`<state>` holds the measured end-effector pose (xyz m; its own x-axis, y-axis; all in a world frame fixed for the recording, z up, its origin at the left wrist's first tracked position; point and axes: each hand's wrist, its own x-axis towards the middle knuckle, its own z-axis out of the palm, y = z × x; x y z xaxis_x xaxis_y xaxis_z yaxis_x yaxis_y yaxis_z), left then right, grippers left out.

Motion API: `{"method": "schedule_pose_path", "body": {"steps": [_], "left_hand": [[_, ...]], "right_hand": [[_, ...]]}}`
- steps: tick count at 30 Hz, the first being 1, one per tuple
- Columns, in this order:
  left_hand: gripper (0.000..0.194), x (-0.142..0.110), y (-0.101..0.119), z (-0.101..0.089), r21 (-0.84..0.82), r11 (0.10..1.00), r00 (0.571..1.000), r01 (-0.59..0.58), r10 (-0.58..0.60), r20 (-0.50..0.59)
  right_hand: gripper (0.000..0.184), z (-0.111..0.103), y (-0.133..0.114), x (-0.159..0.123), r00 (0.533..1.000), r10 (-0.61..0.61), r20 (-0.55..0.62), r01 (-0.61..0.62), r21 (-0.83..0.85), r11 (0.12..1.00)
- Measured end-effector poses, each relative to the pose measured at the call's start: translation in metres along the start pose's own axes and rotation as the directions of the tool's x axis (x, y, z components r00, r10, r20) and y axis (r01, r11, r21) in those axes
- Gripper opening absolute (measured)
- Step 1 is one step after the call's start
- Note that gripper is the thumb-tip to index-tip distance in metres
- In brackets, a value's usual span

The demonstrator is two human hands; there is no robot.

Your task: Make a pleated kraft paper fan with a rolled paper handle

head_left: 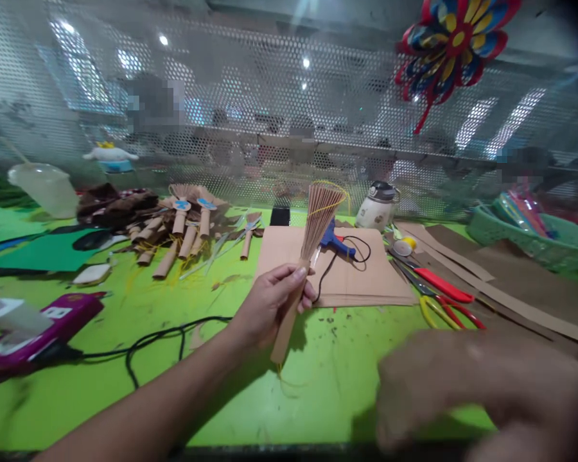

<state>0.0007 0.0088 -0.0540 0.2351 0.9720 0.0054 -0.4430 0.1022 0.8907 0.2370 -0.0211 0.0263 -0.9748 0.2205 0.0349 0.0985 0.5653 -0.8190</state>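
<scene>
Above the middle of the table, my left hand (279, 298) is closed around the handle of a folded brown paper fan (320, 212). Its narrow pleats spread slightly at the top, with yellow string looped there and more string trailing from the handle's lower end. My right hand (414, 391) is at the lower right, smeared by motion, so its fingers cannot be read. Behind the fan lies a blue glue gun (337, 240) on a stack of brown paper sheets (370, 282), partly hidden by the fan.
Several similar paper fans (178, 221) are piled at the back left. Scissors (446, 311) and a red-handled cutter (443, 284) lie right of the sheets. A purple power strip (72, 324) with a black cable is at left; a green basket (525, 240) stands far right.
</scene>
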Motion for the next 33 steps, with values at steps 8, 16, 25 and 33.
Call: {"method": "schedule_pose_path", "body": {"steps": [8,16,25,33], "left_hand": [[0.019,-0.001,-0.004,0.000,0.059,0.996,0.998,-0.061,0.063,-0.023],[0.017,-0.005,-0.008,0.004,0.110,0.992,0.997,-0.068,0.072,-0.039],[0.023,0.001,-0.012,0.001,0.265,0.962,0.992,-0.069,0.095,-0.084],[0.023,0.002,-0.002,0.001,0.194,0.977,0.967,-0.084,0.127,-0.220]], "right_hand": [[0.013,-0.059,0.018,0.030,0.435,-0.037,-0.900,-0.161,-0.118,0.980],[0.019,-0.087,0.009,0.057,0.443,-0.073,-0.894,-0.256,-0.204,0.945],[0.019,-0.103,0.023,0.067,0.315,0.017,-0.949,-0.010,0.015,1.000],[0.033,-0.058,-0.009,0.047,0.644,0.100,-0.758,-0.111,0.036,0.993]]}}
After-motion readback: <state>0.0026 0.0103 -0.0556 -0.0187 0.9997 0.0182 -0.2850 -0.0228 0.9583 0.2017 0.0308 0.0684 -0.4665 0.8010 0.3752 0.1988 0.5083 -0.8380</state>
